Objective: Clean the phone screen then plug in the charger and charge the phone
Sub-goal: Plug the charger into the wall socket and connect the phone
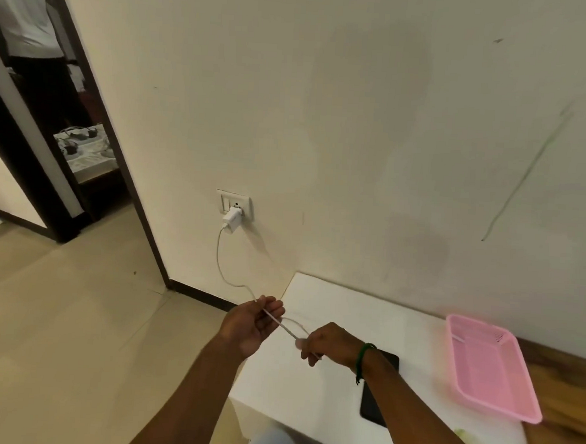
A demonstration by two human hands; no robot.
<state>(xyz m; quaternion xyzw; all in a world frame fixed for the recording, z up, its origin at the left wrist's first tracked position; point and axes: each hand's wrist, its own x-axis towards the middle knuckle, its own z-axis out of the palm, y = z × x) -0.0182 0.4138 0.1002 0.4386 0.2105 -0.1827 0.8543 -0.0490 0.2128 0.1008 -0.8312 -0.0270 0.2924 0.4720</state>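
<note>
A white charger [231, 219] sits plugged into the wall socket [235, 203] low on the wall. Its white cable [221, 262] hangs down and runs to my hands. My left hand [252, 325] pinches the cable above the table's left corner. My right hand [332, 346] grips the cable's free end, with the cable stretched between both hands. The black phone [375, 403] lies flat on the white table [315, 394], partly hidden under my right forearm.
A pink plastic basket [492, 369] stands on the table's right side. A light green object [470, 442] lies at the near right edge. A doorway opens at the left, with a person [26, 16] standing beyond it. Tiled floor spreads to the left.
</note>
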